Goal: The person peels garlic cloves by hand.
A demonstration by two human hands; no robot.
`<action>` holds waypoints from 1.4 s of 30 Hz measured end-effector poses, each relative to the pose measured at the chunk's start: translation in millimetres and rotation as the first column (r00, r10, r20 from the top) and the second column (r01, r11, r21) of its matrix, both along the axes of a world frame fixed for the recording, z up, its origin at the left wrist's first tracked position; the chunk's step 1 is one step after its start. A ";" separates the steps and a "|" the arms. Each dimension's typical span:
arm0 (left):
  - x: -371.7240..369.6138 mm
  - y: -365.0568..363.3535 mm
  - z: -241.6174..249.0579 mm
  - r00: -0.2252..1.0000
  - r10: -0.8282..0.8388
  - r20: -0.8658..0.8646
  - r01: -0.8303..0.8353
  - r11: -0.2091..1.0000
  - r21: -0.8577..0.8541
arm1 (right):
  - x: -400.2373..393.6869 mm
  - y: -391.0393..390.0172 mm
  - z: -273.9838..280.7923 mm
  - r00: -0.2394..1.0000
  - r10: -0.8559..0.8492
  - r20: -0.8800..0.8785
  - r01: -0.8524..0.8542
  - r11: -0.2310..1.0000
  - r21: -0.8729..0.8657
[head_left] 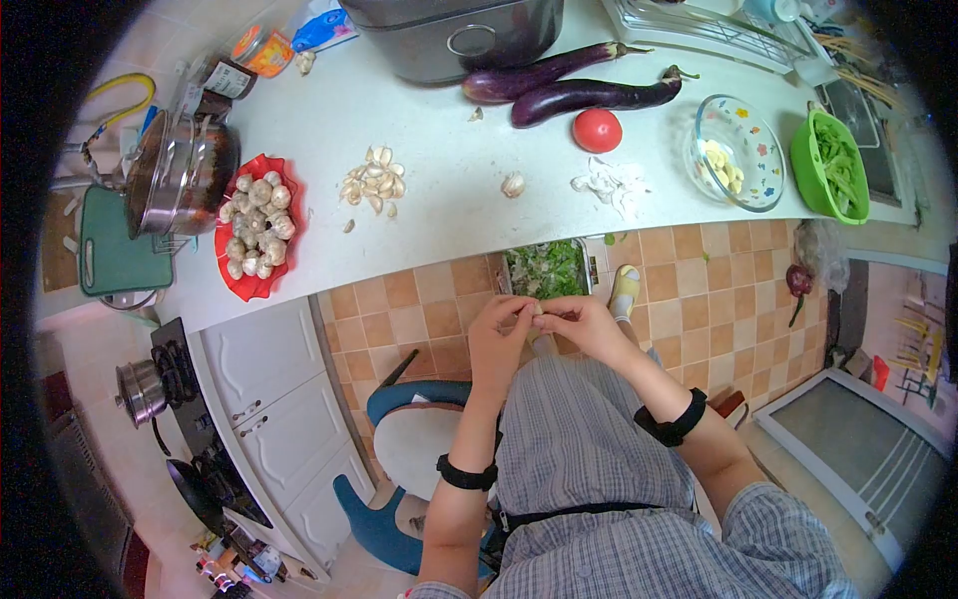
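Both hands met over the person's lap, left hand [499, 329] and right hand [582, 321] pinching a garlic clove [539, 310] between fingertips, held above a bin [546, 270] of scraps, probably so peelings dropped in. Unpeeled cloves [372, 186] waited on the counter [449, 210].

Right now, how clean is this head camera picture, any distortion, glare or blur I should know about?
Head view: strong fisheye bending, with the counter edge curving and black vignette filling the corners; lighting is even and soft, no harsh glare on the white counter; the two hands, left hand and right hand, and the garlic clove between them are sharp enough, though small.
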State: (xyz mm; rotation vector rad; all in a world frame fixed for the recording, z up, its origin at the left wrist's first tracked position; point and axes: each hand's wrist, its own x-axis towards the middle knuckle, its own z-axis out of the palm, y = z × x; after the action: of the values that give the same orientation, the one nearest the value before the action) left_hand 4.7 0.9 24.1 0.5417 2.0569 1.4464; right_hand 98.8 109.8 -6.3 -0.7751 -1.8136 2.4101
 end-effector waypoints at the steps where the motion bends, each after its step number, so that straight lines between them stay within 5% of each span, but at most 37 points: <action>1: 0.8 -0.5 -3.0 0.998 -0.015 -0.066 0.013 1.000 -0.029 | 0.6 0.4 2.5 1.000 0.006 0.005 -0.006 1.000 -0.009; 12: 5.2 1.3 -7.8 0.960 -0.132 -0.249 0.099 0.985 -0.142 | 6.7 0.6 0.7 0.998 0.068 -0.007 -0.068 0.996 -0.060; 15: 6.2 2.0 -8.7 0.976 -0.110 -0.186 0.083 0.986 -0.143 | 5.7 -0.4 2.7 1.000 0.001 0.027 0.004 0.985 -0.175; 17: 7.5 3.7 -7.0 0.975 -0.091 -0.202 0.066 0.990 -0.127 | 3.9 -2.8 7.8 0.976 -0.216 0.001 0.209 0.944 -0.256; 24: 9.8 10.5 -1.4 0.951 -0.136 -0.279 0.094 0.983 -0.159 | 7.4 -3.1 6.3 0.985 -0.172 0.005 0.172 0.983 -0.068; 27: 11.0 10.4 -4.6 0.957 -0.118 -0.265 0.083 0.987 -0.139 | 7.3 -3.0 7.0 0.973 -0.229 0.020 0.229 0.959 -0.164; 29: 13.2 9.4 -6.8 0.999 0.028 -0.039 -0.031 0.995 -0.097 | 8.0 -0.6 5.1 0.984 -0.168 0.059 0.176 0.971 -0.163; 36: 12.7 11.1 -3.6 0.997 0.071 -0.022 -0.074 0.988 -0.138 | 6.0 4.2 7.9 0.987 -0.162 0.017 0.160 0.942 -0.295; 42: 7.7 8.7 -0.6 0.998 -0.011 0.068 0.008 0.999 0.041 | 2.3 7.7 8.2 0.977 -0.210 0.021 0.209 0.946 -0.250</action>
State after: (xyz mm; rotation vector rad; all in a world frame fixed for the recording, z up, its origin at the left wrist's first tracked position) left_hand 12.4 9.6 23.5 0.5109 1.9735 1.4836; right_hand 101.1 117.5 1.9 -0.9246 -1.3576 2.5215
